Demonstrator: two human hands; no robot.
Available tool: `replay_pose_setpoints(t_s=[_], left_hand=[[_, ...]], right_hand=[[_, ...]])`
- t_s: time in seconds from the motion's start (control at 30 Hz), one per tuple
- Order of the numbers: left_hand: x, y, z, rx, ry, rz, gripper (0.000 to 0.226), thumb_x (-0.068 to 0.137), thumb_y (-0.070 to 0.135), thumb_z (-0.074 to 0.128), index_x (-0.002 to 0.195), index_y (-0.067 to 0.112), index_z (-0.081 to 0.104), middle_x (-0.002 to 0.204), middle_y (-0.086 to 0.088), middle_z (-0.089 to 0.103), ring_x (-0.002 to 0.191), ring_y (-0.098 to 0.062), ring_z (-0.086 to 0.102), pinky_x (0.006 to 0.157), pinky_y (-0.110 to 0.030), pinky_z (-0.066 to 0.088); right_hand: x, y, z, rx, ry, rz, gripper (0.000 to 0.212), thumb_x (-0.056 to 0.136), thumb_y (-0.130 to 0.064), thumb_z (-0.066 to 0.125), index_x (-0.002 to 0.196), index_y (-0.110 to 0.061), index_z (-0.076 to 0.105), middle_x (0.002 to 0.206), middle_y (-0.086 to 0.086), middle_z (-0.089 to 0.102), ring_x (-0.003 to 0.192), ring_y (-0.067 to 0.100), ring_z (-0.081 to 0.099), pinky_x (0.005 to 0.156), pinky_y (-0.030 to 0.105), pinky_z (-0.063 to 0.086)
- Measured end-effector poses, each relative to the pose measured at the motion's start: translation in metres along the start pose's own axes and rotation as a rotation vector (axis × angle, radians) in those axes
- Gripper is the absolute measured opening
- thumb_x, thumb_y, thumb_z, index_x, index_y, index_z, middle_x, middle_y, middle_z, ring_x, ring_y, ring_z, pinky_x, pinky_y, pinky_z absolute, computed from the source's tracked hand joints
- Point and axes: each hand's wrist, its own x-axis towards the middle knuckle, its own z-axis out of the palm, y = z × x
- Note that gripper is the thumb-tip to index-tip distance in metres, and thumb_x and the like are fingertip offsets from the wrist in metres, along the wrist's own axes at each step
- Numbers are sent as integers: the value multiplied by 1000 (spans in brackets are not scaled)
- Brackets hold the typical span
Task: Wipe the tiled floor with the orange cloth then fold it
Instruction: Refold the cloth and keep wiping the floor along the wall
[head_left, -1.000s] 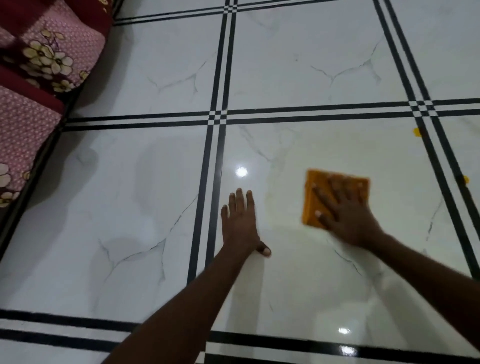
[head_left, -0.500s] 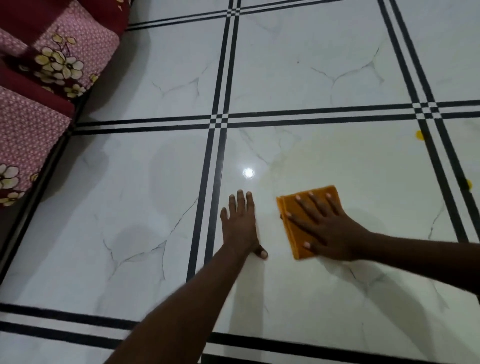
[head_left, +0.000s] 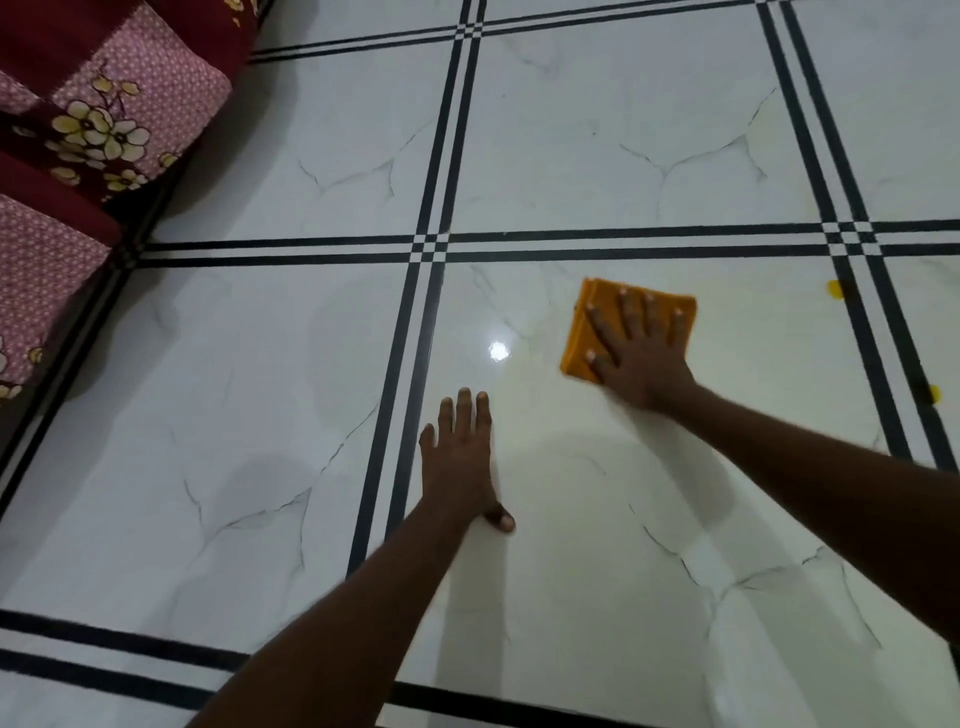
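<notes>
Pressing orange cloth (head_left: 592, 332) flat on tiled floor (head_left: 597, 156) under my spread right hand (head_left: 641, 358); left hand (head_left: 460, 462) splayed, braced, holding nothing. Risk: glossy tile, cloth bunching, palm slipping.

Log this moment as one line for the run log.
phase: wiping | right hand: flat on orange cloth | left hand: flat on tiled floor, bracing | cloth: folded square

Two bare forearms in shot, no sleeves anywhere along them, nothing worn at either wrist. Left hand (head_left: 460, 457) has no rings, and back from its fingers (head_left: 464, 410) no band. Right hand (head_left: 641, 364), same story: short pale nails, no jewellery
</notes>
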Motion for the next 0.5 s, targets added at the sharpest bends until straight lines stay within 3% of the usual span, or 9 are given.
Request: replay_pose_setpoints(t_s=[0.07,0.13,0.23,0.27,0.4,0.5], left_hand=[[1,1,-2,-18,-11,-2,162,49,60,91,155,12,-22,164,-14,-23,152,-36,-17,123,-55,6],[1,2,-3,-30,-14,-4,161,50,58,91,155,12,-21,164,-14,-23,151,-37,-18,123,-57,7],[1,-2,-2,-42,-11,18,162,47,61,91,156,14,-20,164,-13,-23,152,-35,-18,123,-57,6],[1,-4,0,-40,-7,21,163,46,62,91,156,14,-20,164,-12,-23,152,-35,-18,123,-57,7],[3,-2,1,-25,-8,12,164,45,62,91,155,15,-22,164,-11,-23,152,-34,-16,123,-55,9],[2,1,-3,0,-5,1,165,44,64,90,155,14,-22,164,-12,-24,152,-35,-16,123,-55,10]], right_hand=[[-52,-11,19,-28,34,-112,78,92,-65,20,163,-35,10,171,18,11,156,48,7,119,73,6],[-97,-38,45,-75,46,-347,75,95,-62,30,163,-36,13,171,17,15,156,47,10,119,73,9],[-63,-57,47,-117,70,-561,72,97,-63,29,162,-33,27,170,15,18,156,44,13,120,70,8],[-37,-54,41,-100,89,-501,72,96,-64,27,161,-32,30,169,16,22,155,46,15,120,71,8],[-2,32,14,34,157,92,73,95,-64,18,161,-33,25,170,17,18,156,47,12,121,69,2],[-78,61,26,33,256,178,73,97,-62,22,164,-33,17,172,15,9,156,46,9,121,69,0]])
